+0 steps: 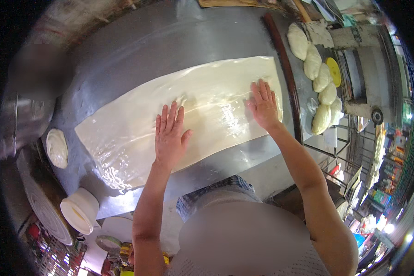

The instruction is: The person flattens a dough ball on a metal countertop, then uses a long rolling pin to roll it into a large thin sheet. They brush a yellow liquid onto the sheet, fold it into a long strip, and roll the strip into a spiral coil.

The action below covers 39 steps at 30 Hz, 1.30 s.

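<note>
A large sheet of shiny, pale dough (207, 117) lies spread across the metal tabletop (165, 38). My left hand (170, 136) rests flat on the middle of the sheet, palm down, fingers pointing away from me. Near the sheet's right end, my right hand (263, 105) is also palm down on the dough, its fingers spread a little. Neither hand grips anything. Just beyond the right end lies a long dark rolling pin (284, 72). Both palms are hidden.
Several dough pieces (312, 62) lie in a row right of the pin, beside a yellow lid (333, 72). Another dough piece (57, 148) sits at the left. A white tub (86, 205) stands at the near left edge. Metal racks (341, 148) stand at the right.
</note>
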Motion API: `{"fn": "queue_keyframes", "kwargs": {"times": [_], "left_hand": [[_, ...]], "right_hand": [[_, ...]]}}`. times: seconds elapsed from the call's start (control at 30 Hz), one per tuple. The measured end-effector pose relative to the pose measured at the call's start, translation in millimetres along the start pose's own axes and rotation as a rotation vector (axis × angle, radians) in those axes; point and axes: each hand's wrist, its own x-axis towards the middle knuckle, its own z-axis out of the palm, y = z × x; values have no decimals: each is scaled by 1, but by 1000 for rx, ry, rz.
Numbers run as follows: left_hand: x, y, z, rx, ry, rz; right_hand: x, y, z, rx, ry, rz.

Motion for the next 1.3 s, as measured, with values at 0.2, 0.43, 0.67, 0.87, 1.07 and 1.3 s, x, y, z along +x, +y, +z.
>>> {"fn": "queue_keyframes", "kwargs": {"times": [0.2,0.43,0.67,0.87,1.07,1.3], "left_hand": [[34,11,30,152,-121,-3],[44,32,41,187,-38,39],[88,70,68,116,-146,179],[29,92,69,-137,-227,283],[3,109,100,-211,-112,251],[26,126,86,-486,-20,41]], "right_hand": [[5,13,-2,47,7,-91],[-2,37,-19,-68,-129,74],[-3,46,-26,-23,-93,71],[-74,55,-44,133,68,355],[-95,51,-18,297,94,599],[-76,57,-48,1023,92,941]]}}
